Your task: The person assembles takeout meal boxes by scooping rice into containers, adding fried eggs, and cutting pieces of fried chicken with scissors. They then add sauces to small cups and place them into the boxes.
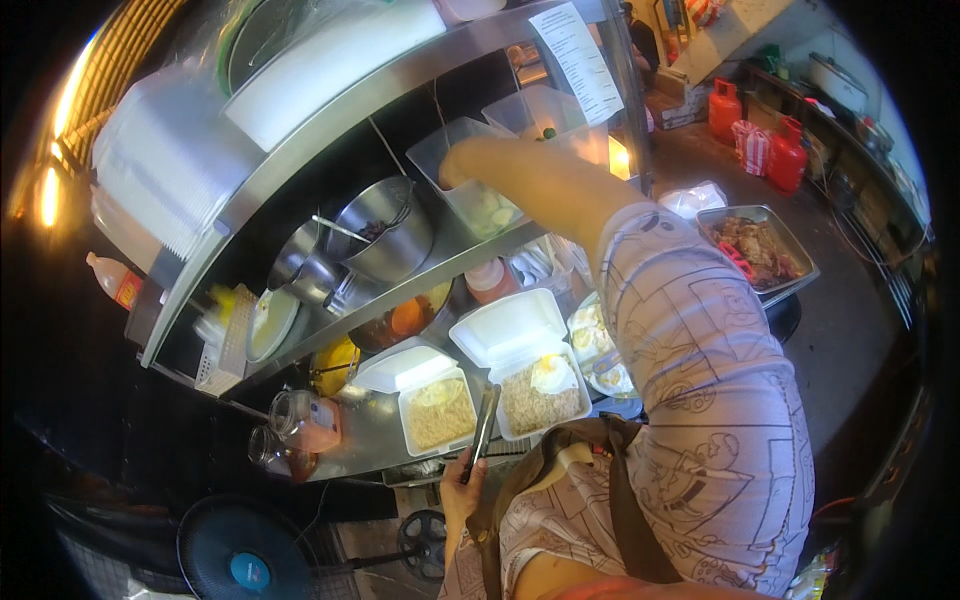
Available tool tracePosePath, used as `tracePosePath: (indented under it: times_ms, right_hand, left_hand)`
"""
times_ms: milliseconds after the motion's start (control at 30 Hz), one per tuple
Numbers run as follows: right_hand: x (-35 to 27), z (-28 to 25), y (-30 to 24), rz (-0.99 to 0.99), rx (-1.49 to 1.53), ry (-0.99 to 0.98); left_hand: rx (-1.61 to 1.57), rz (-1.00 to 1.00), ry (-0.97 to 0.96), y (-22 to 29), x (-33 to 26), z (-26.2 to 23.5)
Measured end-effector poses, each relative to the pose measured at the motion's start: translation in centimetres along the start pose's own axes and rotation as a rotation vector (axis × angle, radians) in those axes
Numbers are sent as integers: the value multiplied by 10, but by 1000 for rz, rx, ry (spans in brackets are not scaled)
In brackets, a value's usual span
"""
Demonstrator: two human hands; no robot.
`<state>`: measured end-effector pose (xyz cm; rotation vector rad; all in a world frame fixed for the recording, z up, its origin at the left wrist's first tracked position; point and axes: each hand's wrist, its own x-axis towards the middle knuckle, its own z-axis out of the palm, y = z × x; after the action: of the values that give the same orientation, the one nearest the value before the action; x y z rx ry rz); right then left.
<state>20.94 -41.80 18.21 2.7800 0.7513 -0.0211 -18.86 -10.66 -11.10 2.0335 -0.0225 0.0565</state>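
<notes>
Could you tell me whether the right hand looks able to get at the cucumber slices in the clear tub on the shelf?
Probably yes. The right hand is already at the rim of the clear tub, which is open on top, and the cucumber slices lie uncovered inside with nothing between them and the hand.

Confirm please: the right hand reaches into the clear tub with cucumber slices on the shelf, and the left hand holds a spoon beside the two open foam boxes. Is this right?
Not quite. In the head view the left hand holds metal tongs, not a spoon, beside the two open foam boxes. The right hand does reach into the clear tub with cucumber slices.
</notes>
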Motion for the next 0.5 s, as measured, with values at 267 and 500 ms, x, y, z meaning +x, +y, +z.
tracePosePath:
  times_ms: [267, 500]
  right_hand:
    - [2, -1, 8, 40, -97, 96]
    - [-45, -21, 14, 255, 712, 481]
  left_hand:
    - [-31, -30, 13, -7, 4, -1]
    - [-48, -27, -18, 47, 13, -11]
